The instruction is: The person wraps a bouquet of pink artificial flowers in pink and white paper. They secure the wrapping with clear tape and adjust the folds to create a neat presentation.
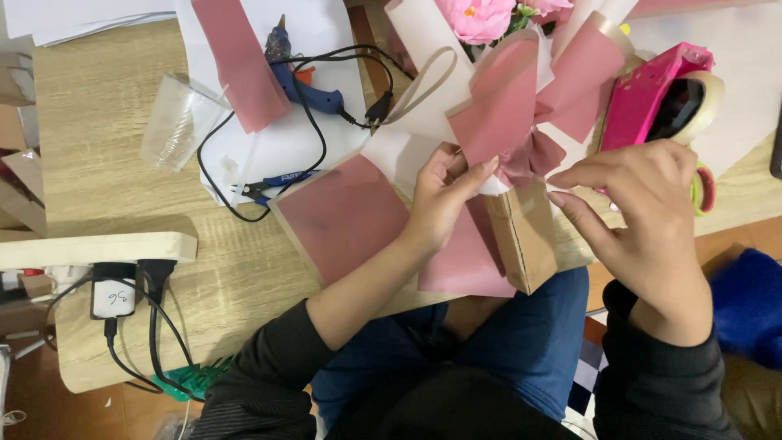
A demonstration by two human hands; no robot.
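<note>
A bouquet wrapped in dusty-pink and white paper (521, 98) lies across the table edge, with pink flowers (476, 18) showing at its top and a brown paper base (525, 236) toward me. My left hand (444, 195) grips the wrapping at the bouquet's waist, thumb pressed against a pink ribbon bow (529, 155). My right hand (643, 195) hovers just right of the bow, fingers pinched toward it and touching its edge. A loose dusty-pink paper sheet (342, 216) lies under my left wrist.
A blue hot glue gun (297, 77) with a black cord lies on white paper at the back. A pink tape dispenser (660, 94) sits at right. A clear plastic cup (175, 122), blue-handled pliers (273, 181) and a power strip with plugs (114, 293) are at left.
</note>
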